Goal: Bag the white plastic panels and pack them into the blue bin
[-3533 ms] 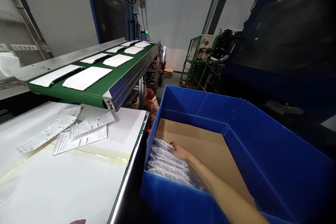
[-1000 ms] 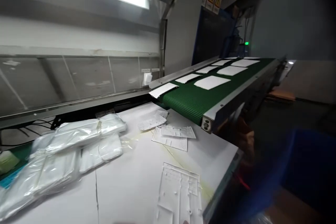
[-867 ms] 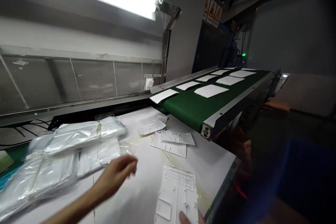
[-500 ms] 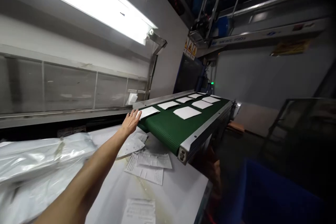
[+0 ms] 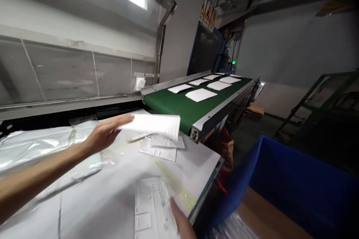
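Though likely light and stiff, take by edges. White panel (image 5: 155, 124) in left hand (image 5: 104, 132); cannot tell about right hand (image 5: 183, 222).

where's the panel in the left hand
In the head view, the white panel is just left of centre, held in the left hand over loose panels on the table, near the green conveyor belt.

White panel (image 5: 157, 124) is gripped by one end in the left hand (image 5: 105, 132), kinda blurry, by the near end of the green conveyor (image 5: 168, 106). Second panel (image 5: 154, 209), molded side up, is met at its edge by the right hand (image 5: 183, 220), partly cut off. Loose parts (image 5: 157, 151) are scattered on the worktop (image 5: 98, 198), and a blue bin (image 5: 297, 183) is seen off to the right.
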### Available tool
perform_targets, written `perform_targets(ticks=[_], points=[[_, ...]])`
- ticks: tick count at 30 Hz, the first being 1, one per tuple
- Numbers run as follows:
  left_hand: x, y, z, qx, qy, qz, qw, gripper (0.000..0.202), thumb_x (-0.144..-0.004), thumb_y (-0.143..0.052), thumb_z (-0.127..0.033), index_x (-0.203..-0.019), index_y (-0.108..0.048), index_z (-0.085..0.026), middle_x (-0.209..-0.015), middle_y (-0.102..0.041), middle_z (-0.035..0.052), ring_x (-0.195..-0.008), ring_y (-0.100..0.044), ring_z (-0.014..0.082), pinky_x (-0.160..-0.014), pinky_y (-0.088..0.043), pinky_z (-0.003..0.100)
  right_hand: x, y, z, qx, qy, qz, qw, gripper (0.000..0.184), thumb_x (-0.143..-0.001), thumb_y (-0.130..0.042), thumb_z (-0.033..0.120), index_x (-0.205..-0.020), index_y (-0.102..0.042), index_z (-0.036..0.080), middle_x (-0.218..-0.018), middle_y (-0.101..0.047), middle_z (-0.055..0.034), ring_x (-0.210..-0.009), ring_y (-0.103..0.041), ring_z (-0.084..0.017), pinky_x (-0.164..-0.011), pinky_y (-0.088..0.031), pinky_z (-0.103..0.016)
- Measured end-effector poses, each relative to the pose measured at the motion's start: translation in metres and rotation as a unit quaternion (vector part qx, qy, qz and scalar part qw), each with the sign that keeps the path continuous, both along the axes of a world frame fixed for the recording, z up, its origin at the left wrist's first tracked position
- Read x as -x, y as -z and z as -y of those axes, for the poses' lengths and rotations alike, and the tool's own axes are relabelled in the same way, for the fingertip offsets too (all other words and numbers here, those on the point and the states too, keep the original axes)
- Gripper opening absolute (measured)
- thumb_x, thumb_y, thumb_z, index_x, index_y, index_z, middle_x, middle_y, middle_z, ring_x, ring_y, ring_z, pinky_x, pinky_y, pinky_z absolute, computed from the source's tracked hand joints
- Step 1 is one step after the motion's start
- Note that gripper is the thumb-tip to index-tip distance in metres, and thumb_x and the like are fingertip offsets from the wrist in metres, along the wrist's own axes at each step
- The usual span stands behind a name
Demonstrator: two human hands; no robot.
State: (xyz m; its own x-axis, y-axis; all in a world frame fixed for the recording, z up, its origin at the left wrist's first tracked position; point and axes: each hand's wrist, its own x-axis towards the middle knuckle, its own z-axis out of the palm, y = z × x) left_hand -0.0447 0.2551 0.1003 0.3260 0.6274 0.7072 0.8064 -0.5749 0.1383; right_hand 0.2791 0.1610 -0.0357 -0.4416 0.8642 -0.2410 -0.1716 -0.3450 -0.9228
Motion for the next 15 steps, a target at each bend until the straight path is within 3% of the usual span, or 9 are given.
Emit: perform_targets(ticks=[2, 4, 6, 10, 15], points=[[0.001, 0.011, 0.074, 0.001, 0.139, -0.046, 0.989, 0.044, -0.095, -0.029, -0.04, -0.13, -0.051, -0.024, -0.133, -0.056, 0.0074, -0.125, -0.048, 0.027, -0.103, -0.041, 0.045, 0.002, -0.006, 0.0, 0.048, -0.028, -0.044, 0.998, 0.07, -0.074, -0.053, 0.07, -0.118, -0.061, 0.016, -0.113, -0.066, -0.0116, -0.119, -0.05, -0.031, -0.099, -0.04, -0.043], [0.0, 0.021, 0.135, 0.025, 0.167, -0.059, 0.984, 0.044, -0.096, -0.027, -0.036, -0.132, -0.049, -0.026, -0.131, -0.058, 0.0074, -0.127, -0.045, 0.0282, -0.1, -0.044, 0.046, 0.009, -0.018, 0.007, 0.093, -0.086, -0.084, 0.988, 0.068, -0.074, -0.053, 0.069, -0.114, -0.064, 0.015, -0.109, -0.068, -0.0112, -0.117, -0.053, -0.03, -0.1, -0.039, -0.042], [0.0, 0.028, 0.177, 0.079, 0.157, -0.069, 0.982, 0.042, -0.096, -0.028, -0.029, -0.135, -0.044, -0.031, -0.131, -0.057, 0.0057, -0.129, -0.042, 0.0281, -0.1, -0.044, 0.047, 0.022, -0.035, 0.02, 0.111, -0.152, -0.111, 0.976, 0.062, -0.078, -0.052, 0.066, -0.11, -0.066, 0.014, -0.105, -0.07, -0.0111, -0.113, -0.056, -0.028, -0.1, -0.038, -0.042], [0.007, 0.031, 0.217, 0.221, 0.168, -0.11, 0.954, 0.052, -0.092, -0.039, -0.017, -0.139, -0.033, -0.039, -0.138, -0.049, 0.0012, -0.134, -0.034, 0.0272, -0.103, -0.039, 0.046, 0.048, -0.063, 0.049, 0.09, -0.258, -0.13, 0.953, 0.066, -0.078, -0.046, 0.07, -0.101, -0.068, 0.012, -0.099, -0.071, -0.0122, -0.108, -0.06, -0.027, -0.096, -0.04, -0.041], [0.011, 0.03, 0.23, 0.282, 0.162, -0.077, 0.942, 0.05, -0.091, -0.042, -0.014, -0.133, -0.043, -0.041, -0.137, -0.049, -0.0008, -0.134, -0.032, 0.0264, -0.106, -0.035, 0.047, 0.054, -0.067, 0.065, 0.104, -0.298, -0.076, 0.946, 0.071, -0.075, -0.047, 0.072, -0.104, -0.067, 0.01, -0.097, -0.07, -0.0137, -0.103, -0.062, -0.027, -0.093, -0.042, -0.04]])
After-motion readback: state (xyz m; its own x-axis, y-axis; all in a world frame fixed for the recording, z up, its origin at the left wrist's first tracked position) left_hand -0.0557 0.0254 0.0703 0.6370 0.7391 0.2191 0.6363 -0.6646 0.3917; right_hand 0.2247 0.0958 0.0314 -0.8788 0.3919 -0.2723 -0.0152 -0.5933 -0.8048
